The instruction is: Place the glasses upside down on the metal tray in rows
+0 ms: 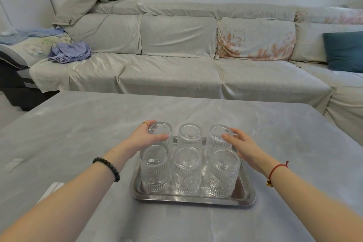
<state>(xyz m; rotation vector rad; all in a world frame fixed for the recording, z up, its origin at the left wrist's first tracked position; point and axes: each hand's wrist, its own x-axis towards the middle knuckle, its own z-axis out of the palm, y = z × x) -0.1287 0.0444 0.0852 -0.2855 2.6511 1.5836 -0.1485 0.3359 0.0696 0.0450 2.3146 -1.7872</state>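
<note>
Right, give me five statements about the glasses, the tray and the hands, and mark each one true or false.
1. Six glasses stand on the metal tray. True.
2. The glasses are upright, mouths facing up. False: all stand upside down, bases up.
3. The left hand touches the back left glass. True: its fingers wrap the glass near the base.
4. The right hand rests flat on the table, away from the tray. False: its fingers touch the back right glass.
5. The glasses sit in a single line. False: they form two rows of three, with the back middle glass untouched by either hand.
</note>
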